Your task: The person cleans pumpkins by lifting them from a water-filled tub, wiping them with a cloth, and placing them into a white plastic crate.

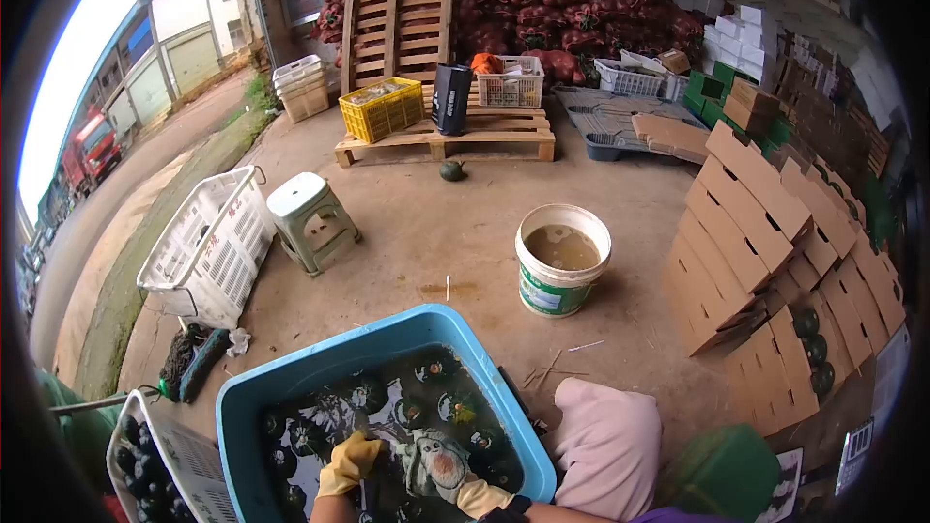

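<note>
A blue tub (237,426) of water stands in front of me, with several dark green squashes (457,409) floating in it. My left hand (349,463), in a yellow rubber glove, is at the water's surface with its fingers curled down. What those fingers hold, if anything, is hidden. My right hand (482,498), gloved in pale yellow, is low over the water to the right, with a grey-green cloth (436,465) bearing an orange-brown patch wrapped about its fingers. Squashes lie close around both hands.
A white bucket (563,257) of brown water stands ahead. Cartons (741,223) of squashes are stacked at right. At left are a white crate (208,247), a stool (308,218) and a basket (184,465) of dark produce. One squash (452,170) lies near the pallet (446,140).
</note>
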Available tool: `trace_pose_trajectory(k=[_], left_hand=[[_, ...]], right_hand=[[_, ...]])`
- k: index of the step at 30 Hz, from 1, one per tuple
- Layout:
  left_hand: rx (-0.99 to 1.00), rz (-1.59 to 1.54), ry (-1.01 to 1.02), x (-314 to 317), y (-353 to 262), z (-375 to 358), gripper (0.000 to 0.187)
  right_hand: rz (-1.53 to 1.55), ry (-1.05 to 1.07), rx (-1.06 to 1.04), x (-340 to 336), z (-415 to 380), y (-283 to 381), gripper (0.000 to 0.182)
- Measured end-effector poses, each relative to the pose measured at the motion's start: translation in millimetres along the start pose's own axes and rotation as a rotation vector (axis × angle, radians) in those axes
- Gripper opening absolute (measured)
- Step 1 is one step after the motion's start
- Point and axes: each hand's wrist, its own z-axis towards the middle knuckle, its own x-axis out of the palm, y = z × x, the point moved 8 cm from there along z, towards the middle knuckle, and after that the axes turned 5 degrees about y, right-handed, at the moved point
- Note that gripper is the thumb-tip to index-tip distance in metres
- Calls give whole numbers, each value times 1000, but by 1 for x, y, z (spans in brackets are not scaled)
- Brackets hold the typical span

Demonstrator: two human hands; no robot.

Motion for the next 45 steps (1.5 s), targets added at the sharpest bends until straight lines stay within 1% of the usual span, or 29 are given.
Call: trace_pose_trajectory(k=[1,2,3,5,7,8,9,13,15,16,18,19,21,23,25,27,28,29,30,31,33,34,35,37,38,39,42,43,45], left_hand=[[-109,-405,146,16,11,-2,26],[-67,-543,53,24,10,-6,29],[315,-403,180,35,-21,-25,37],[334,-292,206,78,-9,-31,39],[268,-287,226,71,-84,-94,38],[523,161,-122,58,-77,-105,41],[411,86,-50,57,-82,-120,54],[527,-645,66,55,-79,-119,80],[541,465,-380,43,-107,-140,83],[559,475,-366,44,-131,-158,83],[99,394,-126,59,-192,-199,86],[243,-84,-25,59,-152,-168,81],[369,-593,-163,49,-128,-142,73],[275,30,-656,60,-182,-195,60],[667,406,-784,73,-153,-177,61],[488,269,-678,81,-177,-207,64],[248,262,-599,83,-182,-206,65],[238,270,-604,79,-180,-204,65],[48,27,-496,75,-154,-194,67],[127,237,-131,83,-146,-196,59],[315,-811,-92,78,-110,-180,50],[506,133,-243,65,-150,-203,46],[136,-222,42,51,-38,-127,45],[182,-247,207,69,-79,-159,45],[182,-266,188,78,-101,-177,49],[-78,258,106,77,-169,-221,55],[92,-290,-71,48,-127,-194,56],[361,132,-222,10,-65,-152,53],[-137,204,-427,6,-66,-146,46]], right_hand=[[123,83,55,7,-6,16,33],[185,130,98,8,-2,31,33],[194,157,112,9,-2,40,33],[182,197,111,10,4,56,34],[150,222,96,10,12,62,35],[127,225,87,9,15,67,35],[111,235,82,10,15,71,35],[70,251,49,2,20,87,36],[57,240,45,-3,20,96,37],[47,227,41,-9,21,100,37],[34,239,29,-11,23,104,38],[33,245,26,-9,23,106,38],[29,243,20,-12,23,111,39],[23,245,15,-13,24,115,39],[21,242,9,-17,25,118,40],[21,242,3,-20,26,120,40],[21,244,0,-24,27,122,41],[26,247,-5,-22,27,124,41],[29,249,-4,-22,25,127,41],[23,247,-4,-24,25,130,42],[22,264,-5,-17,22,128,42],[18,265,-7,-17,24,130,42],[18,266,-7,-19,24,130,43],[20,268,-11,-20,24,132,43],[14,265,-11,-20,25,134,44],[16,266,-10,-18,22,134,44],[8,272,-15,-19,22,136,45],[7,267,-18,-22,23,137,45],[8,260,-24,-23,23,140,46]])
